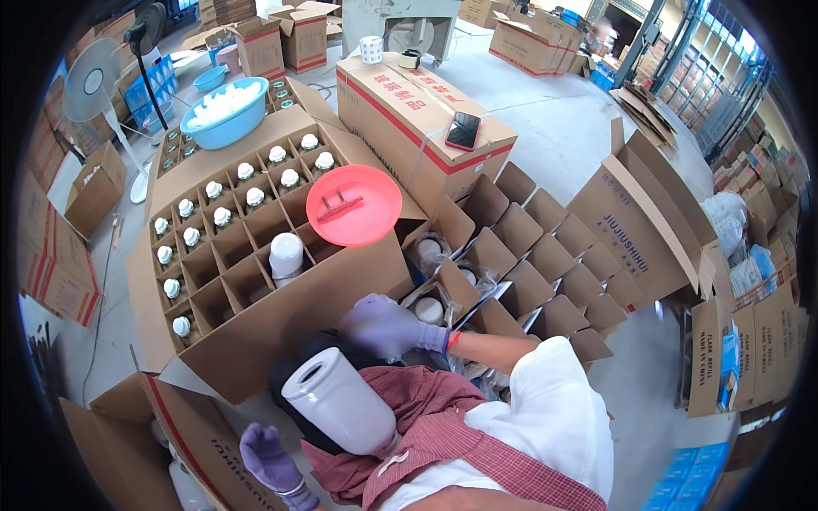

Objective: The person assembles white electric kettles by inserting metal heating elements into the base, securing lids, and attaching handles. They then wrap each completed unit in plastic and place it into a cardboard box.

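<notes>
Flask (pixel 341 404) (white) on lap, right hand (pixel 388 325) — carton edge (pixel 388 247)

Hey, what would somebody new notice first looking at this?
Probably the round red lid lying on the divided carton of white-capped bottles at centre. Just below, a white flask body lies in the person's lap, with the gloved right hand above it and the left hand beside it.
</notes>
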Tool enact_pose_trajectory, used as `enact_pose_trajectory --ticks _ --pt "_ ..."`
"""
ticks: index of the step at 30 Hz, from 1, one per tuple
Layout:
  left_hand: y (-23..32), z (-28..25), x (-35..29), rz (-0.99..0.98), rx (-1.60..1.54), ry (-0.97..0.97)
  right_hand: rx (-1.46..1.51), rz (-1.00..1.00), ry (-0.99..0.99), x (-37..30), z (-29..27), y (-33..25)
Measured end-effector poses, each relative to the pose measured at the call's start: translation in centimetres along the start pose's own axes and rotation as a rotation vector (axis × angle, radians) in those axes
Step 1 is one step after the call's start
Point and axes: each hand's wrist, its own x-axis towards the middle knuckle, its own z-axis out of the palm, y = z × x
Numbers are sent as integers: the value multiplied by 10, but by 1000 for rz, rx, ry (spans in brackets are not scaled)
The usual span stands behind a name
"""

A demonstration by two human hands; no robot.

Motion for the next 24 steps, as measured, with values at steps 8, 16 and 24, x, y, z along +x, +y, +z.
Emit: enact_pose_trajectory --ticks 8,16,24 --pt "-3 14 6 -257 525 312 -105 213 45 10 26 37" --pt "-9 43 58 14 1328 -314 174 -500 174 30 67 -31" --pt "-19 36 88 -135 704 206 279 -524 101 92 50 -58"
